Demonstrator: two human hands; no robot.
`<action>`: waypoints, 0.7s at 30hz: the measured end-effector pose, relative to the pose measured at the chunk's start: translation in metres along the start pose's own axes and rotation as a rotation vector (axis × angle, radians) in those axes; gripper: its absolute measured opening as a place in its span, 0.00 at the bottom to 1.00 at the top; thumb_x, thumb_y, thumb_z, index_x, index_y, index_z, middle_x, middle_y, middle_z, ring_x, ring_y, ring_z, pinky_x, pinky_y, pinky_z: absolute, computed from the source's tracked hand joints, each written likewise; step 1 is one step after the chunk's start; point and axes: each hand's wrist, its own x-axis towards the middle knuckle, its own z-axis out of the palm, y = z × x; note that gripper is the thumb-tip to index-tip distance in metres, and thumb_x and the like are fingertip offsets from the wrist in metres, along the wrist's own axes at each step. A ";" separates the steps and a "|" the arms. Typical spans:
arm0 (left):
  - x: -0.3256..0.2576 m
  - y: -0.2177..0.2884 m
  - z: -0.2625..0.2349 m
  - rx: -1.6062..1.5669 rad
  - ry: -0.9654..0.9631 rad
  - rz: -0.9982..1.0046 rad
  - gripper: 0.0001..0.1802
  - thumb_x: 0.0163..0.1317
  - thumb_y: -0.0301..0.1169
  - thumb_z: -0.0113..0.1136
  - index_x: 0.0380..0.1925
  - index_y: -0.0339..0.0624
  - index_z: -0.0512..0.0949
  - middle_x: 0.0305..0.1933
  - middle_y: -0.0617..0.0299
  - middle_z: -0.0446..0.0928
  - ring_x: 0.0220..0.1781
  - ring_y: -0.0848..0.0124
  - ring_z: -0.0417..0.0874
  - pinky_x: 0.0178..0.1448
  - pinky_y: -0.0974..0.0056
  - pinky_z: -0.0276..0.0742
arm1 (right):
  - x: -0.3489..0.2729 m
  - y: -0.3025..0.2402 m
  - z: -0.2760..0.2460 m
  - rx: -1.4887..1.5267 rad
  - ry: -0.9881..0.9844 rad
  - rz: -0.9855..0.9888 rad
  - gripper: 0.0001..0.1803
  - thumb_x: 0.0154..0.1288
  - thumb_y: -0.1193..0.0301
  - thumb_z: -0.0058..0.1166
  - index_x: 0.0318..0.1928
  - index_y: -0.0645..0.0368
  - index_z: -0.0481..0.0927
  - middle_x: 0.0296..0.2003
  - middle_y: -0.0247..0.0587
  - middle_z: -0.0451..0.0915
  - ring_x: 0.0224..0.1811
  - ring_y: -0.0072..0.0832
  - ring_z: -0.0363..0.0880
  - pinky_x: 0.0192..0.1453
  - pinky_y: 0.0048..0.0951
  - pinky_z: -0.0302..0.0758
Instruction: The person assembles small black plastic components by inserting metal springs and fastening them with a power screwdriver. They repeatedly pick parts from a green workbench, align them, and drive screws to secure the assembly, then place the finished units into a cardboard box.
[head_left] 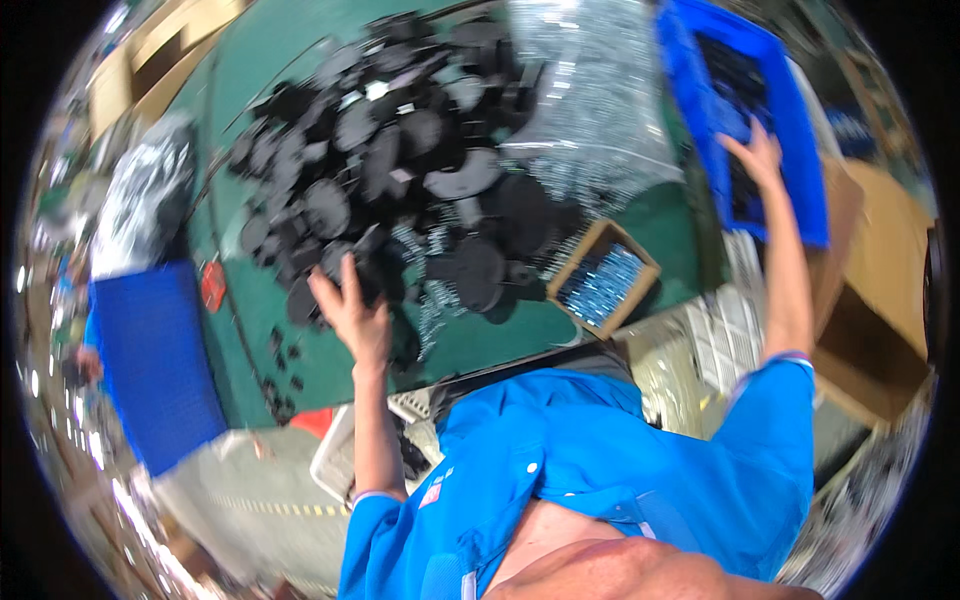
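A large heap of flat, round black plastic parts (pixel 325 208) covers the middle of the green table. My left hand (pixel 356 318) is at the heap's near edge, fingers spread; whether its fingertips touch a part is unclear. My right hand (pixel 757 158) reaches over the inner side of a blue bin (pixel 812 215) at the right, fingers apart. Dark parts (pixel 735 75) lie in that bin. Between the hands, near the table's front edge, stands a small cardboard box (pixel 648 273) of shiny screws (pixel 603 285). More loose screws (pixel 432 305) are strewn among the black parts.
A clear plastic bag (pixel 585 80) of small metal pieces lies at the back. Blue sheeting (pixel 160 360) and a wrapped bundle (pixel 150 195) flank the table's left side. A red tool (pixel 213 285) rests nearby. An open carton (pixel 885 270) stands at right.
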 end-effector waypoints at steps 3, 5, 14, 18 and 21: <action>-0.003 0.008 -0.021 0.090 -0.080 -0.082 0.51 0.46 0.35 0.74 0.73 0.49 0.61 0.78 0.37 0.47 0.78 0.40 0.49 0.78 0.46 0.47 | 0.019 0.107 0.092 0.720 -0.471 0.204 0.55 0.55 0.48 0.70 0.72 0.68 0.57 0.67 0.54 0.67 0.70 0.41 0.65 0.74 0.38 0.60; -0.022 0.010 -0.041 0.125 -0.047 -0.144 0.53 0.47 0.42 0.74 0.74 0.47 0.59 0.79 0.38 0.46 0.78 0.41 0.49 0.77 0.44 0.48 | 0.015 0.128 0.151 0.614 -0.592 0.469 0.69 0.50 0.38 0.67 0.78 0.59 0.38 0.74 0.55 0.55 0.76 0.46 0.55 0.76 0.44 0.55; -0.109 0.022 -0.001 0.194 -0.171 -0.288 0.55 0.51 0.49 0.70 0.75 0.43 0.53 0.77 0.28 0.42 0.76 0.34 0.50 0.75 0.35 0.44 | 0.059 0.218 0.252 0.217 -0.336 -0.021 0.48 0.61 0.39 0.50 0.75 0.40 0.46 0.67 0.65 0.62 0.67 0.66 0.61 0.69 0.59 0.60; -0.104 0.031 -0.009 0.256 -0.178 -0.365 0.49 0.60 0.44 0.66 0.74 0.39 0.52 0.75 0.28 0.49 0.75 0.34 0.51 0.76 0.38 0.45 | 0.054 0.122 0.202 0.197 -0.483 0.099 0.38 0.64 0.40 0.46 0.68 0.46 0.60 0.61 0.62 0.70 0.63 0.60 0.68 0.65 0.52 0.65; -0.075 0.025 0.000 0.146 -0.115 -0.302 0.47 0.62 0.43 0.64 0.74 0.36 0.51 0.74 0.28 0.50 0.74 0.33 0.52 0.76 0.39 0.46 | 0.047 0.112 0.183 0.203 -0.494 0.157 0.35 0.66 0.41 0.43 0.63 0.51 0.71 0.56 0.59 0.76 0.61 0.54 0.74 0.62 0.48 0.69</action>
